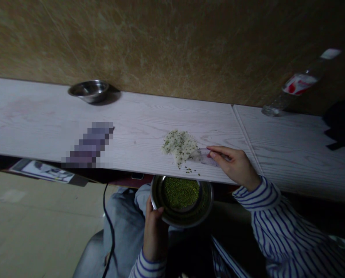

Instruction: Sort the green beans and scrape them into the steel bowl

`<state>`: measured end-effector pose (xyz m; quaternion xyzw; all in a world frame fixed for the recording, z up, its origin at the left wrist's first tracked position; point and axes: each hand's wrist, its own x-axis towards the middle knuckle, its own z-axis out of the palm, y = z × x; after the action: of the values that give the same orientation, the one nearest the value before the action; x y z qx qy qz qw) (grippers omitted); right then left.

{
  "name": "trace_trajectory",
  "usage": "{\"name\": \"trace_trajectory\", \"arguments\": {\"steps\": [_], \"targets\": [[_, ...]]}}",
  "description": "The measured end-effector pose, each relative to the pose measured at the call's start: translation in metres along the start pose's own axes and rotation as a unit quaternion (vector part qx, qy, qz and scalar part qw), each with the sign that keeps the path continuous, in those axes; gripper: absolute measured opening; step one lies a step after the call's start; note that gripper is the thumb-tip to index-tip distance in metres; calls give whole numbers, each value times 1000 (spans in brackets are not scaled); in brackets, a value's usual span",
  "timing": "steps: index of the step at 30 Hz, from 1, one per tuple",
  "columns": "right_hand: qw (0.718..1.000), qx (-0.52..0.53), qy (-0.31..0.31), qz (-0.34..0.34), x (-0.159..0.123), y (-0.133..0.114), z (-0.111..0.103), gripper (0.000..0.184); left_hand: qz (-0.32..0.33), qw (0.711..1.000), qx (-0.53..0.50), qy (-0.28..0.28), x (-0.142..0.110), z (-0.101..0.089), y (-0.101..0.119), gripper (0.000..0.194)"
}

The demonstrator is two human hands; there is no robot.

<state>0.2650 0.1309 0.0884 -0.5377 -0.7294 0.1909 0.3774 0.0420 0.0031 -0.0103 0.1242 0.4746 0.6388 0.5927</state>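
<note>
My left hand [154, 227] grips the rim of a steel bowl [203, 210] of green mung beans [181, 192], held just below the table's front edge. My right hand [233, 164] rests on the pale wooden table [149, 112], fingers closed on a small clear plastic card [203, 156]. The card's far end touches a pile of white rice mixed with green beans [180, 144]. A few loose green beans [190, 169] lie between the pile and the table edge, above the bowl.
A second steel bowl [88, 90] sits at the back of the table by the brown wall. A clear plastic bottle [298, 85] lies at the far right. A blurred flat object [88, 146] lies left of the pile. A dark item [342, 123] sits at the right edge.
</note>
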Motion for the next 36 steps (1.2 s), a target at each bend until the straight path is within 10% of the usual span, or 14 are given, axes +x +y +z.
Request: {"name": "trace_trajectory", "arguments": {"steps": [36], "targets": [[998,-13,-28,-56,-2,-8,15,24,-44,996,-71,-16,-3,4,6,58]]}}
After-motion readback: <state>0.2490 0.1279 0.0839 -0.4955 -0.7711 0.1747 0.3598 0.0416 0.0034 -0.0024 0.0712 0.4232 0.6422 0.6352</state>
